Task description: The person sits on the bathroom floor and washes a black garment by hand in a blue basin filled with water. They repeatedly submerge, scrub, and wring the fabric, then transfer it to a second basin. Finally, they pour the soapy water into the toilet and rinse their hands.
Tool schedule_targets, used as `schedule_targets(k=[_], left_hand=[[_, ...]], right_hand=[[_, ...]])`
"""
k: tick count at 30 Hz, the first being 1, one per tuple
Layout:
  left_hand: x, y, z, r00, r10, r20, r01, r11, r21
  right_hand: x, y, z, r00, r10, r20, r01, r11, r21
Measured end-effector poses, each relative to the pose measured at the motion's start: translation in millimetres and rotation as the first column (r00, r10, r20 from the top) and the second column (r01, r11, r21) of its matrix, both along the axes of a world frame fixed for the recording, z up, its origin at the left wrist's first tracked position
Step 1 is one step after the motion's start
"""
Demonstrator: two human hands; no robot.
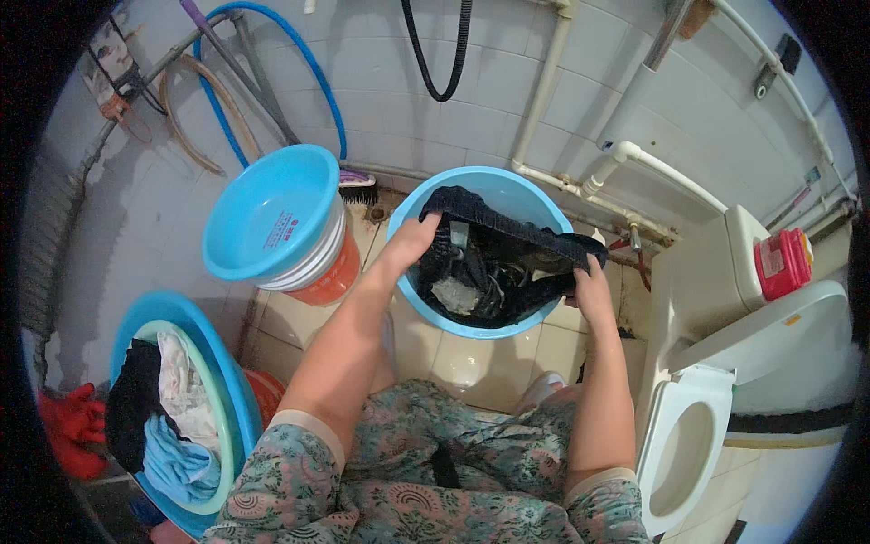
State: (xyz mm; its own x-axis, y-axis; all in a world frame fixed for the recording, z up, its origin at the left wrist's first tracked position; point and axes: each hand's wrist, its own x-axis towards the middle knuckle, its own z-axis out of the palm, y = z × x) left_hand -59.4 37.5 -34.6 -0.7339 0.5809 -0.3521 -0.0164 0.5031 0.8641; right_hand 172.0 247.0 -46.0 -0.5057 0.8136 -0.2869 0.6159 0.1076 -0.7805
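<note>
A black garment with a wide ribbed waistband (494, 215) is stretched between my hands above a light blue basin (485, 333). My left hand (415, 241) is closed on the waistband's left end. At the right end, my right hand (593, 292) grips the same band, thumb on top. The garment's opening faces me, and its dark inside shows a pale label and a light whitish patch. Its lower part hangs into the basin and hides most of the basin's inside.
Left of the basin, a blue washbowl (263, 204) tops an orange bucket (326, 279). Nearer, a green tub (217, 435) holds black, white and blue clothes. A toilet (693, 435) stands at right. Behind are a scrub brush (359, 188), pipes (544, 91) and a blue hose (317, 77).
</note>
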Motion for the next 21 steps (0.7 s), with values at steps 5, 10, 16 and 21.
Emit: schedule_targets(k=[5,10,16,21], left_hand=[[-6,14,-35,0.96,0.116,0.256,-0.19,0.938,0.289],[-22,-14,19,0.801,-0.175,0.573,-0.264,0.755,0.6],[-20,-45,44,0.914,-0.175,0.367,-0.092,0.791,0.605],[-26,-27,-2,0.9,-0.172,-0.399,0.133,0.983,-0.123]], right_hand=[[-7,1,2,0.895,-0.242,-0.375,0.032,0.873,-0.487],[2,0,33,0.729,-0.333,-0.597,-0.019,0.863,-0.505],[19,22,26,0.785,-0.297,-0.544,0.076,0.917,-0.391],[27,43,-22,0.849,-0.209,-0.486,0.059,0.95,-0.306]])
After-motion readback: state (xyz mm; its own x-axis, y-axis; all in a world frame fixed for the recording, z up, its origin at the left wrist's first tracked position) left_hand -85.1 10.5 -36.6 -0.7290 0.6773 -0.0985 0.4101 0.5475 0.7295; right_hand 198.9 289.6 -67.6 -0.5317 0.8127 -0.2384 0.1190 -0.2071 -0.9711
